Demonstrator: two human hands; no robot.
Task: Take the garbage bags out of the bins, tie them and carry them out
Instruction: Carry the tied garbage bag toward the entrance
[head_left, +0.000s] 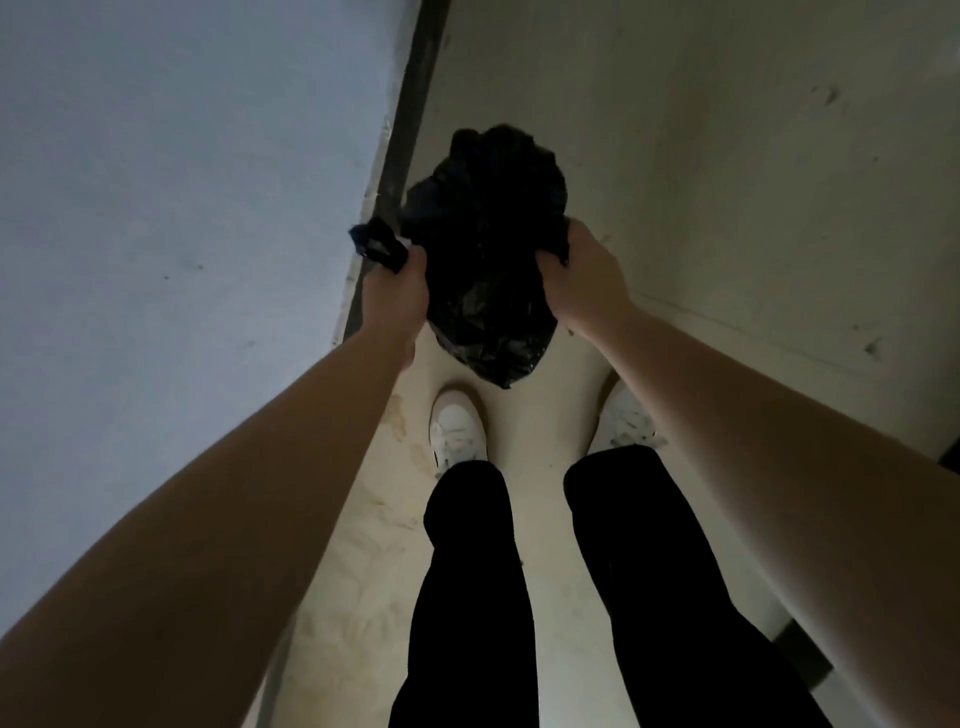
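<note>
While we stand in a dim passage beside a blue-grey wall (156, 156), the black garbage bag (488, 270) hangs between our two hands just ahead of our white shoes (457, 426), with no bin in sight. We cannot tell whether its bottom tip touches the pale floor (727, 156). Our left hand (396, 293) has its fingers curled round a bunched ear of plastic at the bag's left rim, and our right hand (582, 275) grips the rim on the opposite side. We judge the film thin, soft and rather slick, and the load modest, since the belly bulges only a little. The rim, gathered thick, is the place to hold, because the stretched belly could tear or slide through our fingers. For the knot, we would want both ears drawn long enough to cross.
</note>
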